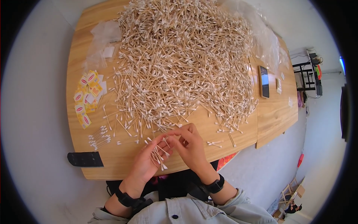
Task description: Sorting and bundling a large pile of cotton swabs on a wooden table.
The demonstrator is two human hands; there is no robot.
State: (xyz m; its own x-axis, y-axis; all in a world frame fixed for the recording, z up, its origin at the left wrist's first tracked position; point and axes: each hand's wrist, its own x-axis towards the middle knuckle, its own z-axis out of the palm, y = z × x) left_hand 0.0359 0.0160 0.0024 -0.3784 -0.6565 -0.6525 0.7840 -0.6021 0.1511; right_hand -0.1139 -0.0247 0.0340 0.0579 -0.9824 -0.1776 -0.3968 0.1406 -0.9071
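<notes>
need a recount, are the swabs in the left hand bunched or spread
Bunched: the cotton swabs lie together across the left hand.

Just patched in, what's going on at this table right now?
A person sits at a wooden table heaped with a big pile of cotton swabs. The left hand cradles a small bunch of swabs while the right hand pinches at them from the pile's near edge. A small set of swabs lies apart at the left, near yellow and white packets. A phone rests at the right.
</notes>
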